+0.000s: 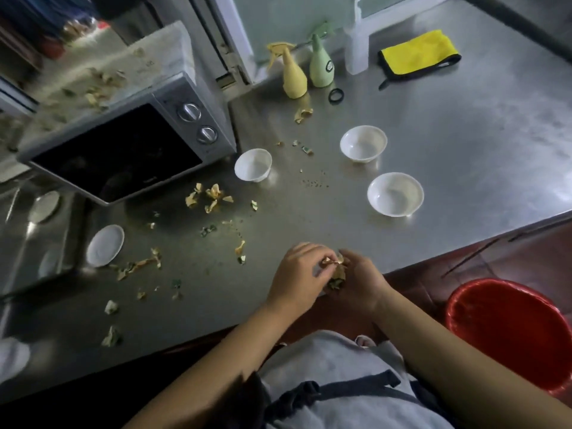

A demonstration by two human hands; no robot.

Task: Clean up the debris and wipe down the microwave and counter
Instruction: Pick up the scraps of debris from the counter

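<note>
Steel counter [433, 125] seen from above. Both hands are met at the near edge, about 6 o'clock from the counter's middle. The left hand [297, 278] is curled, its fingertips pinching a yellow scrap from the bundle. The right hand [360, 281] is cupped palm-up just beside it, closed round a bundle of scraps [335, 278], yellow and green, which sits between the two hands and is touched by both.

More debris is scattered on the counter: a yellow cluster [210, 196] at 11 o'clock from the hands, in front of the microwave [130, 140]; a strip of bits [139, 264] at 9 o'clock, beside a small saucer [105, 245]; two lumps [112, 323] at 8 o'clock near the counter's edge. The microwave's top [102, 78] is littered with scraps as well; the view there is blurred.

Three white bowls [395, 194] are noted at 12 to 1 o'clock, well apart from the hands. At the far wall, two spray bottles [294, 75] are stood, yellow and green, with a yellow cloth [418, 52] at 1 o'clock. A red bucket [507, 332] is set on the floor at 4 o'clock, below the counter's edge.
</note>
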